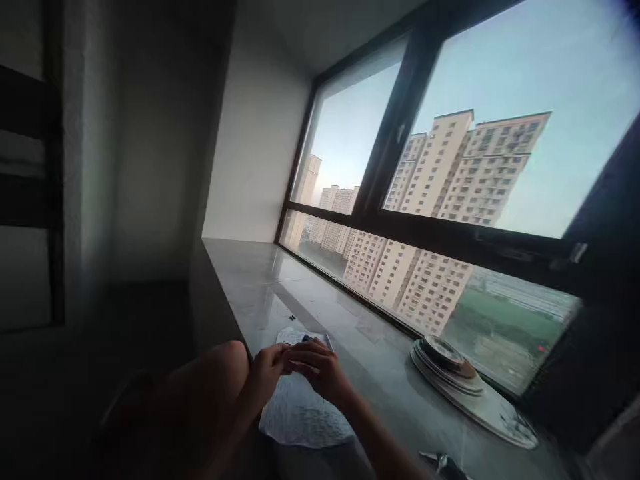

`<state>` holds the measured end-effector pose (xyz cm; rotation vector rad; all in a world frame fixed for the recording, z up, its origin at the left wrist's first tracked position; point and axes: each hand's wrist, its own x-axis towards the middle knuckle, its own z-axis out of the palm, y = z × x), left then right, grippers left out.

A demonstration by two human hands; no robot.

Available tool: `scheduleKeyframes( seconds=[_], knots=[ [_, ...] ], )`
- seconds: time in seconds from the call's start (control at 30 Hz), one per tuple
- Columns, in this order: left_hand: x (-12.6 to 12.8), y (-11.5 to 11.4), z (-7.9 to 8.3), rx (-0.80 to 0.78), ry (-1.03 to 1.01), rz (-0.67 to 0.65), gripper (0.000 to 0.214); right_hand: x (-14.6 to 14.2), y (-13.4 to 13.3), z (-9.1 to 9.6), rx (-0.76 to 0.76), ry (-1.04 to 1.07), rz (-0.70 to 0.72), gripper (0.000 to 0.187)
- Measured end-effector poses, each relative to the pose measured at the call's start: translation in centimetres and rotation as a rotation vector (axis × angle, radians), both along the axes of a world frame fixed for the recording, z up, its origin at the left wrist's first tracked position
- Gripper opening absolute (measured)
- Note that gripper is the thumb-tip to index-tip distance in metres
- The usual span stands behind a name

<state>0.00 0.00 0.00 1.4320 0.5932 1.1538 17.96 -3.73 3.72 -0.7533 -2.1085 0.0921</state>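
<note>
My left hand [266,369] and my right hand [323,368] meet over a pale, wrinkled sheet [305,417] on the window ledge. The left thumb and fingers are pinched together at the right fingertips. Bent and close together, the right fingers reach across to the left hand. Whatever lies between the fingertips is too small and hidden to name. A dark object [307,338] shows partly behind the right hand, its kind unclear. Beyond the sheet sit small dark bits [293,318].
The glossy grey ledge [370,357] runs along a dark-framed window [425,223]. At the right stands a stack of round, plate-like pieces [445,363] on a pale oval board [510,423]. A dark tool with a metal tip [443,462] lies near the bottom edge. A bare knee [233,357] is at the left.
</note>
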Motion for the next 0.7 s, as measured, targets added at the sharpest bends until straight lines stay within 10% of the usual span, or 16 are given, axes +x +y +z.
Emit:
scheduleKeyframes(
  seconds=[0.33, 0.53, 0.7],
  knots=[
    [2.3, 1.3, 1.4, -0.088, 0.085, -0.032, 0.06, 1.9, 1.3, 1.4, -0.051, 0.18, -0.121, 0.012],
    [4.0, 11.1, 3.8, 0.291, 0.283, 0.26, 0.042, 9.0, 3.9, -1.2, -0.135, 0.206, -0.689, 0.025],
    [6.4, 18.6, 2.4, 0.654, 0.654, 0.286, 0.026, 12.7, 4.3, -4.8, -0.293, -0.081, -0.924, 0.032]
  ],
)
